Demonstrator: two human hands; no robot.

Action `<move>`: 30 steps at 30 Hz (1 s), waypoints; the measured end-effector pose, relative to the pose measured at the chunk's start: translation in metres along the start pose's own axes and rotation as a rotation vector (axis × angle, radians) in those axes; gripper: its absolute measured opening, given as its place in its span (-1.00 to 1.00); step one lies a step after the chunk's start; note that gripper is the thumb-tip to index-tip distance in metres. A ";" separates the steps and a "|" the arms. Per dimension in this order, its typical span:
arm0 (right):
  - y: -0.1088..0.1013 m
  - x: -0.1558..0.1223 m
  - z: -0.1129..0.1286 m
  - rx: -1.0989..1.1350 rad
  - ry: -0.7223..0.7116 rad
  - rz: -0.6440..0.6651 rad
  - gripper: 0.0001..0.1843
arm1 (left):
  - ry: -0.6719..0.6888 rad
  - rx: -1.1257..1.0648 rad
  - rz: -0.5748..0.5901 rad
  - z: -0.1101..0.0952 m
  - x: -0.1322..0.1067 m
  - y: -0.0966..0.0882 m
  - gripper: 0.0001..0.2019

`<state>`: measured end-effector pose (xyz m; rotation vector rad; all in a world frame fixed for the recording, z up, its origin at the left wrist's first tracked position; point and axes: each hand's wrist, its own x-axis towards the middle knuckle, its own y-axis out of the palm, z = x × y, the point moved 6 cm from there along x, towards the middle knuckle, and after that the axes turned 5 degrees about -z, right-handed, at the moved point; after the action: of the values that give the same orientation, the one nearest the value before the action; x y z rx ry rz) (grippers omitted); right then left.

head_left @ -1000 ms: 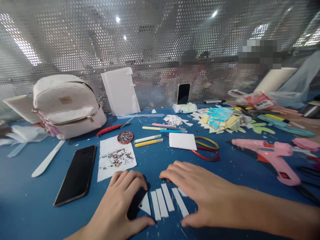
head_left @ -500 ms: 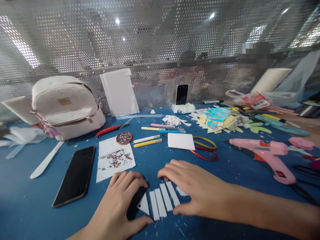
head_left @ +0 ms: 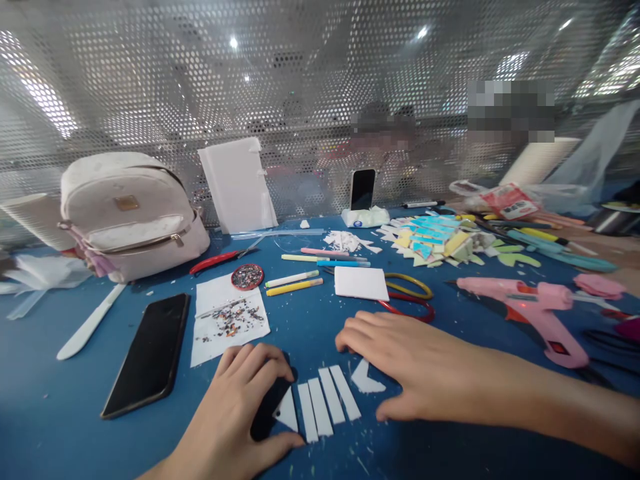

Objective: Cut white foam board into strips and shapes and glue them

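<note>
Several white strips (head_left: 320, 405) lie side by side on the blue table between my hands. At their left end is a white triangular piece (head_left: 287, 410) with a small dark dot. My left hand (head_left: 245, 400) arches around that triangle, thumb and fingers apart, holding nothing that shows. To the right of the strips rests a white arrowhead-shaped piece (head_left: 367, 378). Beside it my right hand (head_left: 400, 360) curves with its thumb spread from the fingers, with nothing visible in its grasp.
A white card (head_left: 361, 284) lies over red- and yellow-handled tools, near several markers (head_left: 294, 287). To the left are a black phone (head_left: 147, 353) and a paper with scraps (head_left: 205, 340); to the right, a pink glue gun (head_left: 540, 313). A pale backpack (head_left: 135, 213) stands behind.
My right hand has shifted right, away from the strips, uncovering the arrowhead-shaped piece. My left hand has stayed nearly in place, and the strips look about the same.
</note>
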<state>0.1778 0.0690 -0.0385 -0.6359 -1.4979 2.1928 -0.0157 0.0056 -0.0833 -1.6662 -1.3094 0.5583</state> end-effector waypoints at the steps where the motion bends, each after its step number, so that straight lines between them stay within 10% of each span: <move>1: -0.001 -0.001 -0.001 0.000 0.015 0.016 -0.50 | -0.003 -0.002 -0.015 -0.001 0.000 -0.001 -0.62; 7: -0.001 0.002 0.001 0.033 0.028 0.036 -0.77 | -0.009 -0.014 -0.064 -0.004 0.000 -0.002 -0.66; 19: 0.015 0.009 0.009 0.002 -0.072 -0.046 -0.39 | 0.121 0.031 -0.065 -0.005 -0.002 0.004 -0.38; 30: 0.022 0.015 0.017 0.078 -0.082 -0.100 -0.47 | 0.009 0.014 -0.112 -0.020 0.006 0.006 -0.62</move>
<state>0.1544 0.0574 -0.0562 -0.4417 -1.4436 2.2123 0.0045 0.0035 -0.0777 -1.5715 -1.3807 0.4916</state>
